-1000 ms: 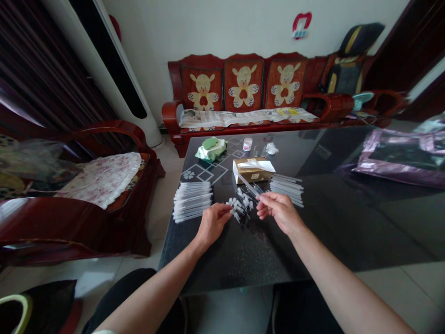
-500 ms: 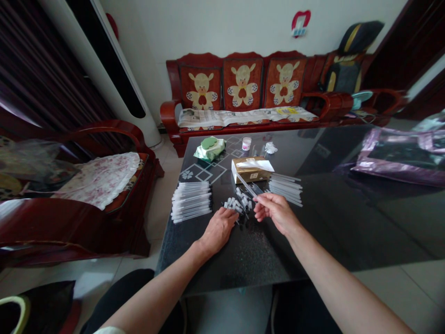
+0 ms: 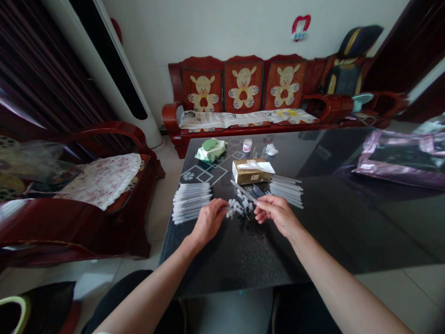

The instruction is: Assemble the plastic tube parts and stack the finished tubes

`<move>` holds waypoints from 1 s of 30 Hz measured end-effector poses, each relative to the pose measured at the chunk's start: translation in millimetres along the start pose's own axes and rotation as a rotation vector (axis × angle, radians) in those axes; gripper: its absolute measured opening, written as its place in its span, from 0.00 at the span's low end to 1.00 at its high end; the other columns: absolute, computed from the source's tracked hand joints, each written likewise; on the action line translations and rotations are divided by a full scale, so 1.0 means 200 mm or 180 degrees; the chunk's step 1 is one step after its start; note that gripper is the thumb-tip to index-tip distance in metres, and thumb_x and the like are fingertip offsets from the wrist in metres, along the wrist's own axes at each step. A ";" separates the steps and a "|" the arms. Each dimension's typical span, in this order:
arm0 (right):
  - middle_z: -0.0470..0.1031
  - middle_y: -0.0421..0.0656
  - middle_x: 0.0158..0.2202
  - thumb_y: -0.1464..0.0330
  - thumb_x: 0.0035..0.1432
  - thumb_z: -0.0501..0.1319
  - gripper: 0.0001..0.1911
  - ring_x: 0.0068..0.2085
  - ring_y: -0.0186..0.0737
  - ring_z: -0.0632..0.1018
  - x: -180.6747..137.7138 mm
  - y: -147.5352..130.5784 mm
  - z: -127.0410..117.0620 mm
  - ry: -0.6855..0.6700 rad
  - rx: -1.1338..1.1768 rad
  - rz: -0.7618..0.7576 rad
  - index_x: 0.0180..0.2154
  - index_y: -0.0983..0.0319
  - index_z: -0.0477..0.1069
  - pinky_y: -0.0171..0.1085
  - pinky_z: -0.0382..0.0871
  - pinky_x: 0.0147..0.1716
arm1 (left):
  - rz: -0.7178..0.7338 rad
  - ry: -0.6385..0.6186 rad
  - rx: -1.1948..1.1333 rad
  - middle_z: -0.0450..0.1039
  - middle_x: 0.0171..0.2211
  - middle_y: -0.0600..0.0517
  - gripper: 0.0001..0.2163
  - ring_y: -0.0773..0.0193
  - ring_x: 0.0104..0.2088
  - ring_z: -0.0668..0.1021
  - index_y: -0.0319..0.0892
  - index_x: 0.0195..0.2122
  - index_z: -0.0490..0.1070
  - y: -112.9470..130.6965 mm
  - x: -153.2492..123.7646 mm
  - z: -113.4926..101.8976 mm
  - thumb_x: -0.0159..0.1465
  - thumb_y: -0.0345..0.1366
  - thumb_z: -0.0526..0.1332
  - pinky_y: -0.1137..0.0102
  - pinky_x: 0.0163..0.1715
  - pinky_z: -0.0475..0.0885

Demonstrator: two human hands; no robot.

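My right hand (image 3: 276,213) pinches a slim translucent white tube (image 3: 243,191), which slants up and left toward the tissue pack. My left hand (image 3: 211,217) is closed at the fingertips on a small whitish piece (image 3: 225,208), mostly hidden by the fingers. Between the hands lies a loose heap of short white caps (image 3: 233,208), with small black parts (image 3: 245,223) in front. Thin dark rods (image 3: 255,190) lie behind the heap. A row of similar tubes (image 3: 191,202) is to the left, and another bundle of tubes (image 3: 287,190) lies beyond my right hand.
A gold tissue pack (image 3: 253,171) sits behind the parts on the black table (image 3: 333,222). Farther back are a green wipes pack (image 3: 211,149), a small white tub (image 3: 247,145) and a crumpled tissue (image 3: 271,149). A purple-edged bag (image 3: 382,167) lies at the right.
My left hand has drawn back leftward from the heap of caps and now pinches a small whitish piece. My right hand stays nearly in place, its tube tilted a little lower.
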State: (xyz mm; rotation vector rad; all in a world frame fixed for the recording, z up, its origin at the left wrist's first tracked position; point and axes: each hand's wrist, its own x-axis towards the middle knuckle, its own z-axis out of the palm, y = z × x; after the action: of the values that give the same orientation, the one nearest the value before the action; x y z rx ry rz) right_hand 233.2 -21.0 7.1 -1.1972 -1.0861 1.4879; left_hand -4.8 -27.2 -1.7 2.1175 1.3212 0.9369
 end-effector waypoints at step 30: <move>0.74 0.42 0.20 0.63 0.49 0.65 0.13 0.18 0.34 0.74 -0.01 0.02 0.03 -0.0466 -0.0702 -0.0166 0.31 0.67 0.73 0.33 0.69 0.17 | -0.1063 0.0439 -0.2169 0.65 0.20 0.55 0.15 0.72 0.20 0.65 0.37 0.32 0.77 -0.06 0.06 -0.08 0.56 0.46 0.63 0.76 0.21 0.60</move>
State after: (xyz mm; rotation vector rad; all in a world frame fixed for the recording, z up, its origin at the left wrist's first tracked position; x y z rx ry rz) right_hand 228.0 -25.0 5.3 -1.2133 -1.3997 1.4620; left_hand -20.7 -10.5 3.6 1.2962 1.1479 1.1863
